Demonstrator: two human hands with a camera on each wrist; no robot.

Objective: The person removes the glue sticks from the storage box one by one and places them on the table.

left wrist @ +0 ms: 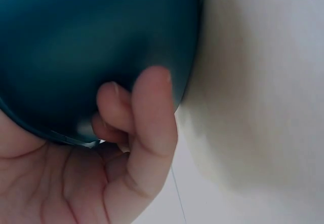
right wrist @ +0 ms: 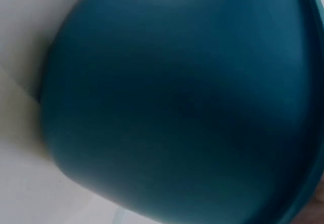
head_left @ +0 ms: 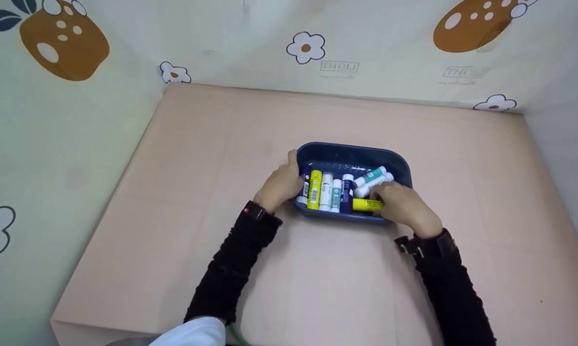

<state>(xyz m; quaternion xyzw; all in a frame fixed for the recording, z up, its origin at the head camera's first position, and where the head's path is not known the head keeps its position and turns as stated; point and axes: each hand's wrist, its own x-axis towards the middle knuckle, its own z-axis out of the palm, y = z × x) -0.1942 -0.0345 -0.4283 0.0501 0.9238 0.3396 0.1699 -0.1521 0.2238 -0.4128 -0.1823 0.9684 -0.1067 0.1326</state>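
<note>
A dark blue plastic basin (head_left: 346, 154) sits on the table with several glue sticks in it. My left hand (head_left: 280, 185) grips its left end, with the thumb up at the rim and curled fingers (left wrist: 152, 110) against the outer wall in the left wrist view. Inside the right end, my right hand (head_left: 405, 205) pinches a yellow glue stick (head_left: 366, 205) lying crosswise; its fingertips are partly hidden. Two white-and-teal glue sticks (head_left: 371, 177) lie slanted behind it. To the left, a dark blue glue stick (head_left: 347, 194) and an upright-pointing yellow one (head_left: 315, 190) lie side by side with others.
A pale pinkish table (head_left: 212, 158) surrounds the basin. Patterned cloth walls (head_left: 250, 53) with fruit and flower prints stand behind it and to the left, with another pale wall (head_left: 553, 144) on the right. A green cord (head_left: 237, 334) shows near the left sleeve.
</note>
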